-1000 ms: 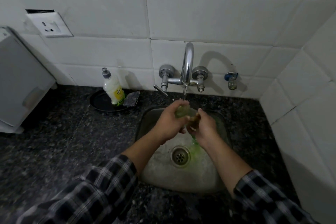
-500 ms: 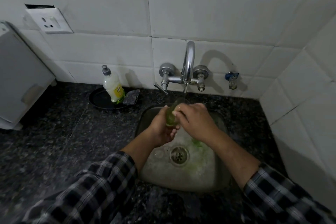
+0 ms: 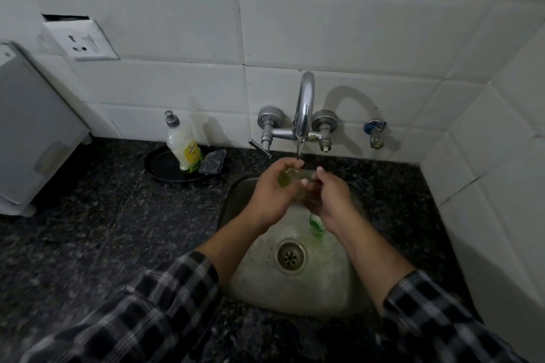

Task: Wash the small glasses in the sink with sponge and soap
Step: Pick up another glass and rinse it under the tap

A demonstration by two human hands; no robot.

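The glass (image 3: 295,176) is up under the tap (image 3: 303,109) now, lying sideways between my hands, water running onto it. Half a second back my right hand (image 3: 330,197) lay over the top of it; now it has slid off to the right end, fingertips pinching the rim, while my left hand (image 3: 274,191) wraps the greenish base. I read that as rinsing, so this one is nearly done. A second glass (image 3: 318,225), green-tinted, sits in the sink (image 3: 236,244) just below my right wrist, near the drain (image 3: 290,256). It is not washed yet, by the look of it. The spout is close above, the sink wall close behind. There is open worktop (image 3: 118,230) left, and the soap (image 3: 184,146) and sponge (image 3: 213,160) sit on a black tray (image 3: 160,165) beyond.
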